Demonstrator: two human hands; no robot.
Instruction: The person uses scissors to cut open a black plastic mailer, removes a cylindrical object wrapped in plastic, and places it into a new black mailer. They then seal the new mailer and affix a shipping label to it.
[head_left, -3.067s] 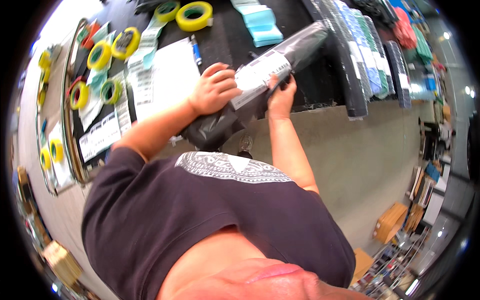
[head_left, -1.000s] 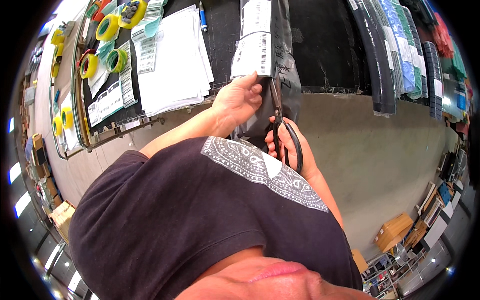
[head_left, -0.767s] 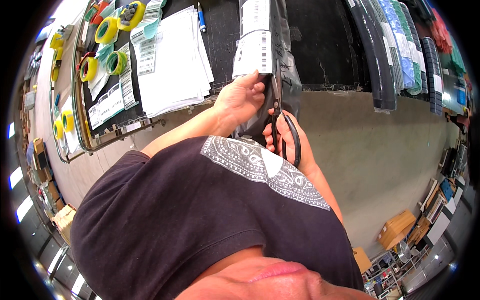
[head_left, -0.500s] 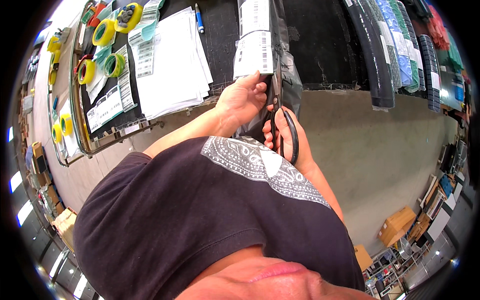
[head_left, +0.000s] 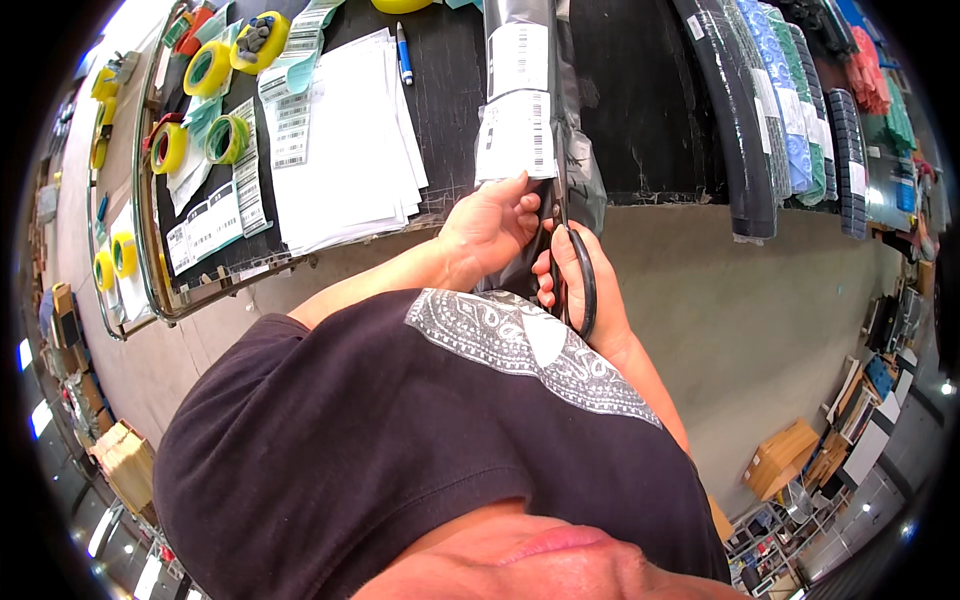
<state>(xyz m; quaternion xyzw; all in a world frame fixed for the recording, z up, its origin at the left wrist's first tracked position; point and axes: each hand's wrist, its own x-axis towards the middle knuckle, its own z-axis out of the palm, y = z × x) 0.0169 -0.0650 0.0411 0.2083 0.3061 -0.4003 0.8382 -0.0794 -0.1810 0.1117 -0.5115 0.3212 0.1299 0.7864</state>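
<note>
A long package in dark plastic wrapping (head_left: 585, 180) lies across the edge of the black table, with white barcode labels (head_left: 516, 135) on top. My left hand (head_left: 492, 230) is closed on the wrapping's near end, its thumb at the label's lower edge and its fingers curled. Close beside it on the right, my right hand (head_left: 588, 275) grips black-handled scissors (head_left: 587, 290). Their blades point away from me along the package's right side, against the loose plastic. Whether the blades are apart is hard to make out. The package's near end is partly hidden by my hands and shirt.
White paper sheets (head_left: 350, 140) and a blue pen (head_left: 404, 55) lie left of the package. Beyond the papers are label strips (head_left: 291, 130) and yellow tape rolls (head_left: 207, 68). Several wrapped rolls (head_left: 735, 130) lie at the table's right. Cardboard boxes (head_left: 780, 458) stand on the floor lower right.
The table, package and hands all sit slightly lower in the picture, and more of the table's far side shows. Both hands keep about the same place at the package, scissors still in the right.
</note>
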